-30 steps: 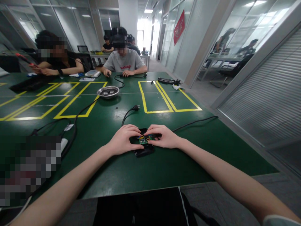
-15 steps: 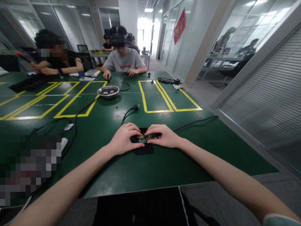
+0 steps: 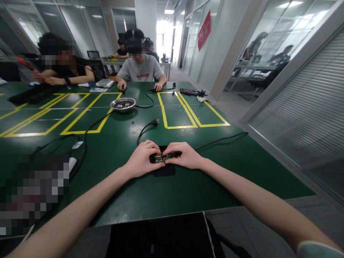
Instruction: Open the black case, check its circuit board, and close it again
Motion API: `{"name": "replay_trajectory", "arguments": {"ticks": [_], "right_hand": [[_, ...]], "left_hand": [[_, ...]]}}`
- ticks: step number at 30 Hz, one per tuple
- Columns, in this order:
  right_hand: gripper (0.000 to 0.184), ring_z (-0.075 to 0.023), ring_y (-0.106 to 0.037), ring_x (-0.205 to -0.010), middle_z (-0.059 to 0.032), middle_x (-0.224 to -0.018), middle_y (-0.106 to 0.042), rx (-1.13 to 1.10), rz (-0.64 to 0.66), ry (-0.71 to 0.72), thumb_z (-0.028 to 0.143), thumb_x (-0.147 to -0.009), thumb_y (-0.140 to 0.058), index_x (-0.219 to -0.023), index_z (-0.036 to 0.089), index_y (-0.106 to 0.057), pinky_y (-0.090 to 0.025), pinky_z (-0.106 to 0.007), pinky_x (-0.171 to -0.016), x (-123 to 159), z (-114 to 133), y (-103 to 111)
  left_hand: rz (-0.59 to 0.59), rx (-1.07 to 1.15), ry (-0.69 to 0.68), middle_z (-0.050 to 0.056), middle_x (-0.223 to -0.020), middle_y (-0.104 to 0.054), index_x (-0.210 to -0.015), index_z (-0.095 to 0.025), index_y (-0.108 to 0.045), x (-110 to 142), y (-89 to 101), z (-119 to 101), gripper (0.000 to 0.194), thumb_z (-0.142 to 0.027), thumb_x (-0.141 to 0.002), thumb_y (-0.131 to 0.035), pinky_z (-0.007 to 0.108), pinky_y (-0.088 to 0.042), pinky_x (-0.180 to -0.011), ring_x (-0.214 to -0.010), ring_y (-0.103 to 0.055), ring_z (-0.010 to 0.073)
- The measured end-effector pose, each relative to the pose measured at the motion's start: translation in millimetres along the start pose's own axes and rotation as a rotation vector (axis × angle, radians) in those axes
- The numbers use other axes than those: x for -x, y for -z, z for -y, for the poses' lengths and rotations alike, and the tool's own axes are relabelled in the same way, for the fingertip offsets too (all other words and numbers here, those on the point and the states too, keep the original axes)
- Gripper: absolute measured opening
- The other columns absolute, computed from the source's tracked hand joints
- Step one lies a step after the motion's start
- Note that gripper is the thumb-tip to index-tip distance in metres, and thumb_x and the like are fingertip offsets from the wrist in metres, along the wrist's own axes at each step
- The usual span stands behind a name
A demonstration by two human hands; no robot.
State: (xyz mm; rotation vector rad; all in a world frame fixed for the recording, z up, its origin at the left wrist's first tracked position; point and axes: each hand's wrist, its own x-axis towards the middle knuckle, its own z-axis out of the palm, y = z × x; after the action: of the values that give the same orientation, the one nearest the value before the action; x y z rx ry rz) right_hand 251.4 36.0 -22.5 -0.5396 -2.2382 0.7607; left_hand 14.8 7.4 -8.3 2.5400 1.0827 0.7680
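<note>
Between my two hands is a small green circuit board (image 3: 160, 159) with copper-coloured coils on it. My left hand (image 3: 142, 158) grips the board's left side between thumb and fingers. From the right, my right hand (image 3: 185, 156) pinches its other side, with a dark piece under the fingers. Beneath lies a black plastic casing (image 3: 164, 170), partly covered by the hands and board. A black cable with a two-pin plug (image 3: 154, 123) comes out past my left hand, and another black cord (image 3: 220, 138) runs off to the right.
A metal bowl (image 3: 123, 104) with small metal parts stands ahead. Yellow tape (image 3: 181, 127) marks rectangles on the green table (image 3: 215, 190). A folded black tripod-like object (image 3: 192, 92) lies at the far edge. A co-worker in a grey shirt (image 3: 141, 70) sits opposite; another person sits at left.
My hands keep hold of the board, which has shifted slightly left and tilted a little. Across the table, the co-worker's hand and black cable have moved to the right.
</note>
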Motion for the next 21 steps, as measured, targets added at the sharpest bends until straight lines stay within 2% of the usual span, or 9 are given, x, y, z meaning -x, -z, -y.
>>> {"name": "replay_trajectory", "arguments": {"ticks": [21], "right_hand": [[0.016,-0.0203,-0.075,-0.09,-0.0081,-0.1,-0.078,-0.013,-0.023,0.029,0.031,-0.089,-0.081,-0.101,0.02,-0.079,-0.062,-0.034,-0.082,1.0,0.4,-0.4]], "left_hand": [[0.013,0.021,0.008,0.006,-0.101,-0.075,-0.094,-0.022,-0.074,0.7,-1.2,0.3,0.017,-0.031,-0.082,-0.081,0.043,-0.055,-0.09,-0.102,-0.064,0.0271]]}}
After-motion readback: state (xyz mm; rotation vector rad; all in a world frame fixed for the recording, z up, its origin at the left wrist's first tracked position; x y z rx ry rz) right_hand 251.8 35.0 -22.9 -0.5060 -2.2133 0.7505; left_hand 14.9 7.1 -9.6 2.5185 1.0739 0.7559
